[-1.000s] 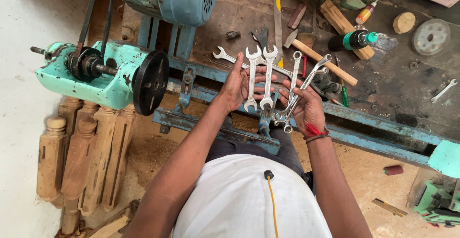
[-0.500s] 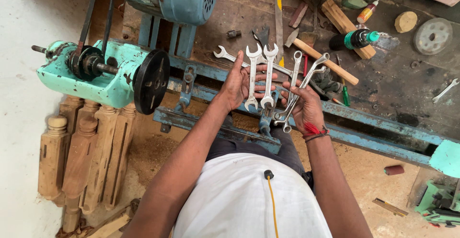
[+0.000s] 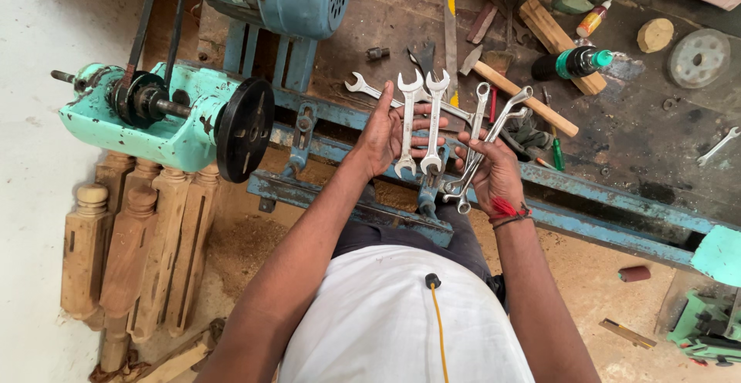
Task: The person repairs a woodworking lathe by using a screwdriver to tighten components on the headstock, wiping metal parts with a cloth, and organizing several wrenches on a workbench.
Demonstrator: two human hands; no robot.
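Above the blue lathe bed (image 3: 594, 225), with the turquoise headstock (image 3: 166, 124) at its left end and turned wooden legs (image 3: 131, 252) lying below it, the person sorts wrenches. The left hand (image 3: 382, 132) lies flat and wide, palm up, carrying two open-ended spanners (image 3: 421, 124) side by side. The right hand (image 3: 494, 171) is closed around a fanned bunch of combination wrenches (image 3: 482, 140). One more spanner (image 3: 363, 87) lies on the bench beyond the left fingertips, a hammer (image 3: 517, 90) near it. The step looks like comparing sizes; picking one out would call for a free thumb and finger.
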